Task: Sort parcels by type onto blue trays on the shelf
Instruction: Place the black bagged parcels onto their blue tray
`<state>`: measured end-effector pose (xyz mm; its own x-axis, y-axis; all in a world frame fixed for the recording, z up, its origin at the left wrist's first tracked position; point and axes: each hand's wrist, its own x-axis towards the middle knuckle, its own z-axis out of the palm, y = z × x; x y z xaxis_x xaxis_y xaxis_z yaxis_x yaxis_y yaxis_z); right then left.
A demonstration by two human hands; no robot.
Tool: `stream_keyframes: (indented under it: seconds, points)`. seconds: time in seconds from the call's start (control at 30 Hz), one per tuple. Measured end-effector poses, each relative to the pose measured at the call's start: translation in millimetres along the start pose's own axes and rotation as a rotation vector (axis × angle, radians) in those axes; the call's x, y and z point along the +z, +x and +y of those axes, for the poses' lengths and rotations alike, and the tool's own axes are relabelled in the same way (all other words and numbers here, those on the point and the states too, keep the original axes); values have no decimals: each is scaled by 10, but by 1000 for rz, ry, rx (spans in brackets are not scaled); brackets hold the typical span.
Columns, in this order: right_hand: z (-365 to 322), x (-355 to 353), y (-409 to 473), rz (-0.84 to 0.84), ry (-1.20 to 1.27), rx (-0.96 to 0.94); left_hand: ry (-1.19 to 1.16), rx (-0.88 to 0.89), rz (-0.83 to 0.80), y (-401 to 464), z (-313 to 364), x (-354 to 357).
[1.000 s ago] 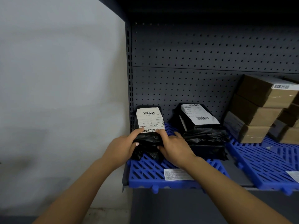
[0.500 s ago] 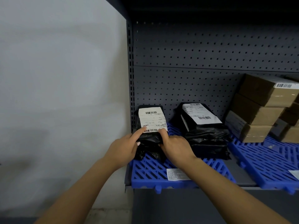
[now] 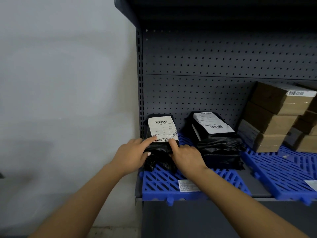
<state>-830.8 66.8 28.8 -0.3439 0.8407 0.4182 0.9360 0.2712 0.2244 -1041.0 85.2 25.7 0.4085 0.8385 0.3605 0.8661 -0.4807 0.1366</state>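
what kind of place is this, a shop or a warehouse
Most likely a parcel sorting or storage room: a grey pegboard-backed shelf holds blue trays, with barcode-labelled black bag parcels on one and stacked cardboard boxes on the next.

Dim, soft focus, wide-angle distortion

Shipping labels with barcodes, print too small to read

The white label (image 3: 162, 128) on the black parcel (image 3: 161, 152) at the left blue tray's (image 3: 159, 184) back left corner bears two barcodes and unreadable lines. The second black parcel's (image 3: 221, 150) label (image 3: 211, 121) likewise. A barcode label (image 3: 296, 92) sits on the top cardboard box (image 3: 274, 100). A small printed sticker (image 3: 187, 185) at the tray's front edge is illegible.
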Motion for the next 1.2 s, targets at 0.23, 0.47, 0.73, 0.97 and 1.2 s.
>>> stream_keyframes:
  seconds: [0.23,0.47,0.73,0.97,1.2]
  points:
    - [1,-177,-44,-85,-58,-36,101,-8,-78,54,133,-184]
    - [255,-430,-329,90,187,-196,19,102,20,83,407,-434]
    - [885,-572,-636,246,38,-97,-57,222,92,122,881,-447]
    - [1383,-433,-791,86,97,155,-60,214,15,323,1147,-286]
    - [1681,-342,-724,-148,384,290,-25,185,-76,667,1424,-113]
